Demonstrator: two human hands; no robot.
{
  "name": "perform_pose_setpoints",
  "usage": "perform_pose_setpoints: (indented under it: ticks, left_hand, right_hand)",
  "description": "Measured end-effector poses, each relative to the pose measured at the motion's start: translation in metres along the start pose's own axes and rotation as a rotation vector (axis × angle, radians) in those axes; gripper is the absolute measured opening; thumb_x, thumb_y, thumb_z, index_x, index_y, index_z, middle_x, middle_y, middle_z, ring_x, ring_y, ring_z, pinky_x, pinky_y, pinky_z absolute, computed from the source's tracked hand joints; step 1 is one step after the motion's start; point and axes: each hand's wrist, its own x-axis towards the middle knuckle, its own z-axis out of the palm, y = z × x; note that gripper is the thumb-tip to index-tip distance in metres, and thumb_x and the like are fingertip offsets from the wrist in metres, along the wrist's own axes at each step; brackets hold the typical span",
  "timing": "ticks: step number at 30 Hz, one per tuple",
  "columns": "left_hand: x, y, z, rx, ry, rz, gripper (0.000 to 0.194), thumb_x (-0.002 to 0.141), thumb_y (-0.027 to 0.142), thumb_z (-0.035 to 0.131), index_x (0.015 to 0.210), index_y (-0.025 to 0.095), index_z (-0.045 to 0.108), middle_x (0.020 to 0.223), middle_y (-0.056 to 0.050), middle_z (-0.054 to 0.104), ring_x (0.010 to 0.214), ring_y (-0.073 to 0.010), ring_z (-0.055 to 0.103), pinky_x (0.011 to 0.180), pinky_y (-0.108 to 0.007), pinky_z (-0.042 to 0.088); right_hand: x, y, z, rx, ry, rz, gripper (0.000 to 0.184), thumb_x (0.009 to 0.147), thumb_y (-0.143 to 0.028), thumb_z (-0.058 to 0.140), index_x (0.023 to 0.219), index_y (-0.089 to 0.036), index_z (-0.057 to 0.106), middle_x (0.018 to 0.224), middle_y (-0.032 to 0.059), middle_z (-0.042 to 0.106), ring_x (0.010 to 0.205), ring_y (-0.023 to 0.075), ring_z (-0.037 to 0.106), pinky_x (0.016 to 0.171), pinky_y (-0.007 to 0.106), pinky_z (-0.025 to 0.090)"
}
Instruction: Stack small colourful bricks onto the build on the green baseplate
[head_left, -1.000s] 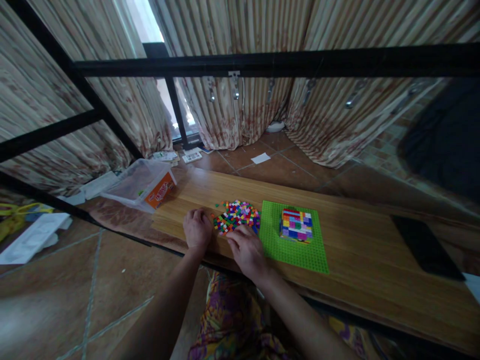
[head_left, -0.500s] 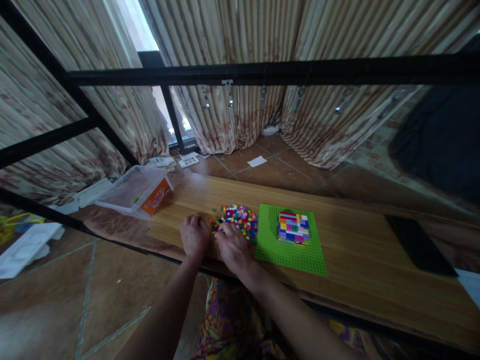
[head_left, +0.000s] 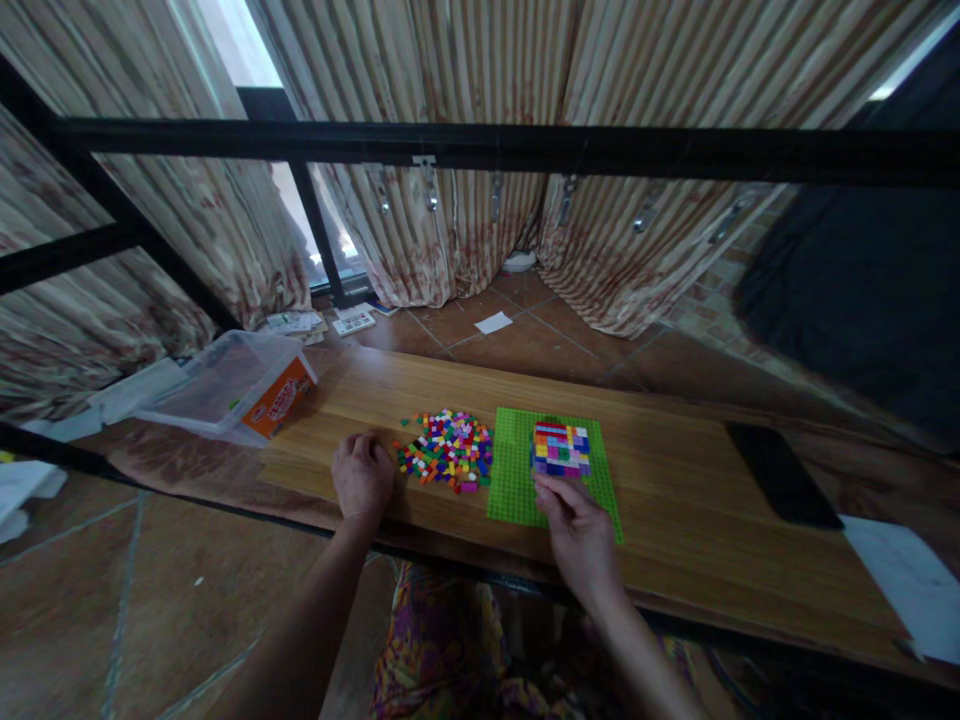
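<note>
A loose heap of small coloured bricks (head_left: 446, 460) lies on the wooden table (head_left: 675, 500). Right of it a green baseplate (head_left: 514, 485) carries a square block of stacked coloured bricks (head_left: 561, 448). My left hand (head_left: 362, 478) rests on the table just left of the heap, its fingers curled under. My right hand (head_left: 579, 530) is over the baseplate's near edge, fingertips pinched together right at the front of the stacked block. What the pinch holds is too small to make out.
A clear plastic box (head_left: 225, 385) with an orange label sits at the table's left end. A black phone (head_left: 780, 488) and a white sheet (head_left: 904, 590) lie at the right. Black frame bars (head_left: 480, 150) cross above; curtains hang behind.
My right hand has left the brick heap and moved right to the stacked block on the baseplate. My left hand has stayed beside the heap. The view has shifted slightly.
</note>
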Motion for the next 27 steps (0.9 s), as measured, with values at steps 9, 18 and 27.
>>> perform_pose_setpoints:
  ticks: [9, 18, 27]
  left_hand:
    - [0.0, 0.001, -0.001, -0.029, 0.011, -0.005, 0.024, 0.081, 0.021, 0.046, 0.09, 0.017, 0.068, 0.094, -0.012, 0.064, 0.092, -0.0262, 0.058, 0.085, -0.038, 0.046]
    - [0.0, 0.001, -0.001, -0.009, -0.001, -0.014, 0.024, 0.082, 0.022, 0.046, 0.09, 0.017, 0.068, 0.093, -0.011, 0.064, 0.092, -0.026, 0.058, 0.085, -0.038, 0.046]
    - [-0.001, 0.0, 0.001, -0.02, 0.005, -0.014, 0.023, 0.082, 0.021, 0.047, 0.091, 0.017, 0.068, 0.096, -0.011, 0.064, 0.094, -0.0257, 0.058, 0.087, -0.038, 0.046]
  right_hand:
    - [0.038, 0.019, -0.044, -0.363, 0.119, 0.048, 0.034, 0.087, -0.045, 0.049, 0.096, -0.02, 0.071, 0.097, 0.0091, 0.072, 0.083, 0.0217, 0.066, 0.076, 0.034, 0.048]
    - [0.046, 0.021, -0.03, -0.583, 0.142, 0.019, 0.032, 0.088, -0.042, 0.046, 0.088, -0.021, 0.071, 0.089, 0.0076, 0.073, 0.072, 0.0205, 0.065, 0.067, 0.03, 0.044]
    - [0.045, 0.022, -0.034, -0.489, 0.136, -0.026, 0.037, 0.089, -0.043, 0.044, 0.092, -0.019, 0.072, 0.095, 0.0109, 0.073, 0.079, 0.0225, 0.067, 0.073, 0.033, 0.047]
